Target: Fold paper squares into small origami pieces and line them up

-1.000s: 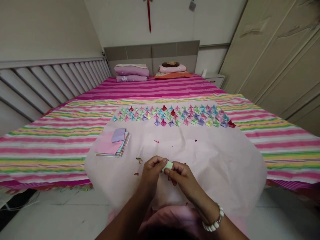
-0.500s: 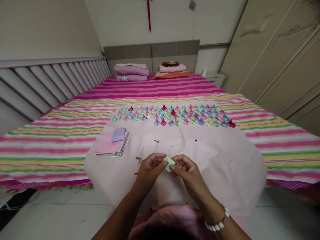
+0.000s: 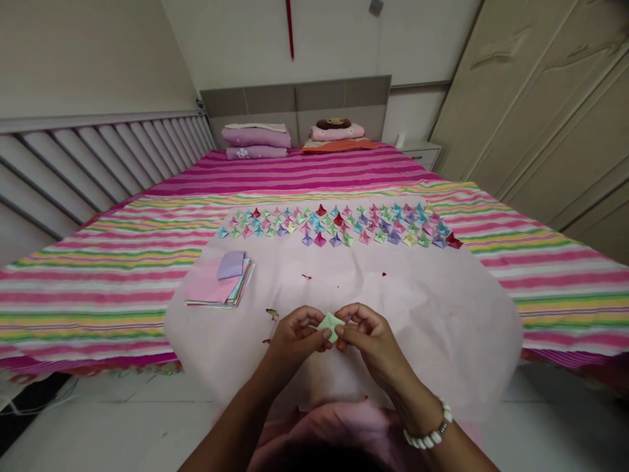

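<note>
A small pale green folded paper piece [image 3: 329, 325] is pinched between my left hand [image 3: 293, 339] and my right hand [image 3: 372, 342], both closed on it just above the pale pink sheet [image 3: 442, 308] spread over the bed's near edge. My right wrist wears a white bead bracelet [image 3: 431, 433]. To the left lies a stack of coloured paper squares [image 3: 220, 283], pink and lilac on top. Farther back, several small folded paper shapes in many colours [image 3: 339, 226] lie in rows across the sheet.
The bed [image 3: 98, 262] has a pink, green and yellow striped cover. Folded bedding [image 3: 255, 141] and pillows [image 3: 337, 134] sit by the headboard. A slatted wall panel [image 3: 88, 164] runs on the left, wardrobe doors [image 3: 550, 111] on the right. Small paper scraps [image 3: 273, 314] dot the sheet.
Both hands have turned and worked the green paper between the fingertips; it now shows a pointed, star-like shape instead of a small flat block. The hands stayed in about the same place.
</note>
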